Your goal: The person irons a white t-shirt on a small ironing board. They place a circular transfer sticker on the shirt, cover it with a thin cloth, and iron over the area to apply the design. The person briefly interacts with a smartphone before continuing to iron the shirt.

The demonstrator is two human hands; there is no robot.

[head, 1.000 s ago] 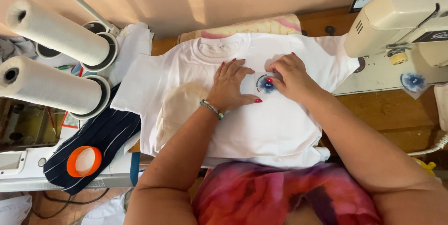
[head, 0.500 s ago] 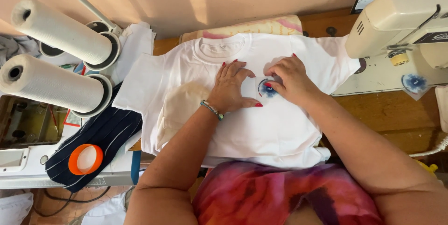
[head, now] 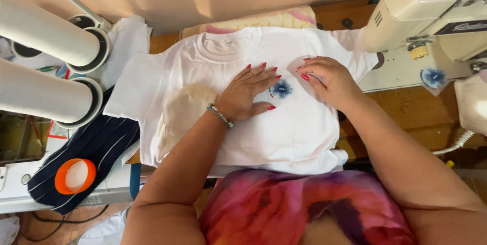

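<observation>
A white T-shirt (head: 284,133) lies flat on the wooden table, neck away from me. On its chest sits a small round blue patch (head: 281,88). My left hand (head: 248,92) presses flat on the shirt just left of the patch, fingers spread. My right hand (head: 327,80) rests on the shirt just right of the patch, fingertips bent toward it. Neither hand grips anything. A bracelet circles my left wrist.
A cream sewing machine (head: 431,11) stands at the right, with another blue patch (head: 433,77) on its base. Two large white thread cones (head: 45,62) lie at the left. A dark striped cloth (head: 96,148) and an orange-rimmed lid (head: 76,175) sit at the lower left.
My right hand has drawn back to the right, uncovering the blue patch. My left hand has stayed flat beside it.
</observation>
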